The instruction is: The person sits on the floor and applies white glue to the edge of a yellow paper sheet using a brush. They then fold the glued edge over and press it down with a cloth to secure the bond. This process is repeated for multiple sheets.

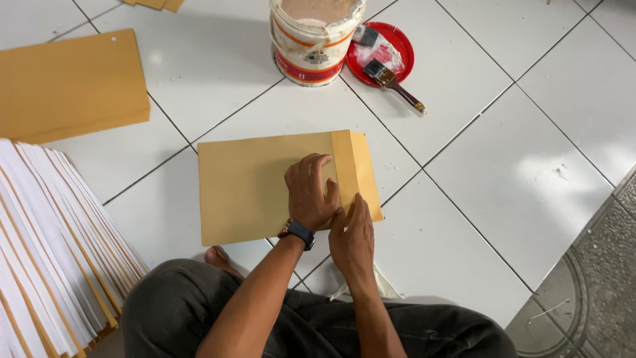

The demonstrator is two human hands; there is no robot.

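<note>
Brown paper envelope (265, 189) lies on the white tiled floor (517, 185) under our flat, pressing left hand (310, 192) and right hand (352, 240); uneven pressure could crease its folded flap (356, 174) crooked.

White tiled floor (503, 172) bears brown envelope (265, 185), bucket (315, 40), red lid (404, 46), envelope stacks (66, 86).

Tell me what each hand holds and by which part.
Nothing is gripped. The left hand presses flat on the brown envelope beside its folded flap; the right hand rests its fingertips on the flap's near end.
</note>
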